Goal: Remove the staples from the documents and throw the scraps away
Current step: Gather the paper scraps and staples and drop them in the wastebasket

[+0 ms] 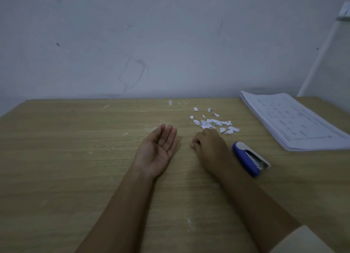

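On the wooden table (75,158), towards its far right, the paper scraps (214,123) are lying in a loose scatter, with a few strays sitting beyond the main heap. The right hand (210,148) is resting knuckles-up at the near edge of that heap with its fingers curled under; whether it is pinching a scrap I cannot tell, since the fingertips are hiding beneath the hand. The left hand (157,150) is lying just beside it, palm up, fingers straight and relaxed, holding nothing, and seemingly serving as a cup. The step looks like gathering, and doing it well is likely asking for this: sweeping the far strays inward first, dragging the heap towards the waiting palm with the side of the hand rather than picking piece by piece, and watching for any loose staples pricking the skin. A blue stapler (250,158) is lying just right of the right wrist, and the documents (295,120) are sitting stacked at the far right edge, well clear of the sweep.
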